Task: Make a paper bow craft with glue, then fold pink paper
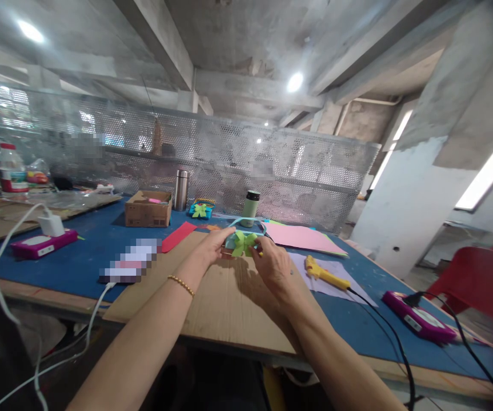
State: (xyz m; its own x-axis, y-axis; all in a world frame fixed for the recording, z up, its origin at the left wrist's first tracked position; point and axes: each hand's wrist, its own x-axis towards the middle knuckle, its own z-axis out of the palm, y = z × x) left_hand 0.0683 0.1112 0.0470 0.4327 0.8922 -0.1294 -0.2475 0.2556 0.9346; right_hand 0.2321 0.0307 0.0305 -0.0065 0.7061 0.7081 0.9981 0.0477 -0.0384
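Note:
A small paper craft piece, seemingly a little basket with a light-blue loop like a handle, is held up over a cardboard sheet. A green paper bow sits on its front. My left hand grips the basket's left side, its fingers partly hidden behind it. With bent fingers, my right hand pinches at the right edge of the green bow. Beneath both hands lies the brown cardboard sheet, with their shadow on it.
A yellow glue gun rests on purple paper at right, near a purple power strip. Behind stand a cardboard box, a steel flask, a green bottle and a blue paper basket. Pink paper lies right; a phone left.

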